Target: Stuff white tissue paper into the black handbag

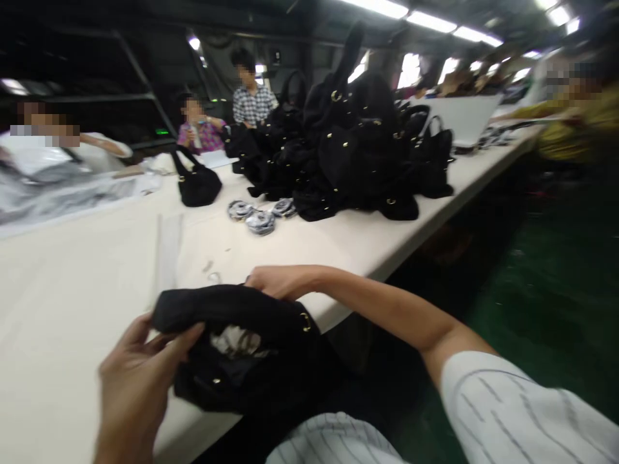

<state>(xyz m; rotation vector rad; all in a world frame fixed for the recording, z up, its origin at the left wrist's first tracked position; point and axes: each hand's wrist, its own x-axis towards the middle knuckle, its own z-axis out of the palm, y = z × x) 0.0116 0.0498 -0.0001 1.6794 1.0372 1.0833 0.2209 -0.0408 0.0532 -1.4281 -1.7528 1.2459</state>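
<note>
A black handbag (290, 354) with gold-coloured metal fittings lies at the table's near edge, its mouth turned toward me. Something pale and crumpled (236, 340) shows inside the opening. My left hand (140, 374) pinches the bag's strap or rim at the left end, thumb in front and fingers behind. Across the far side reaches my right hand (273, 282), its fingers curled against the bag's back edge and partly hidden by it. Beyond the bag, several coiled grey-and-white straps (261, 222) rest on the table.
A large heap of black handbags (358, 148) covers the table (72, 290) ahead. One bag (198, 183) stands apart at left, near clear plastic sheeting (62, 200). Small scraps (207, 265) lie beyond my hands. Co-workers are at the far side and right. The table edge drops to a green floor (532, 277).
</note>
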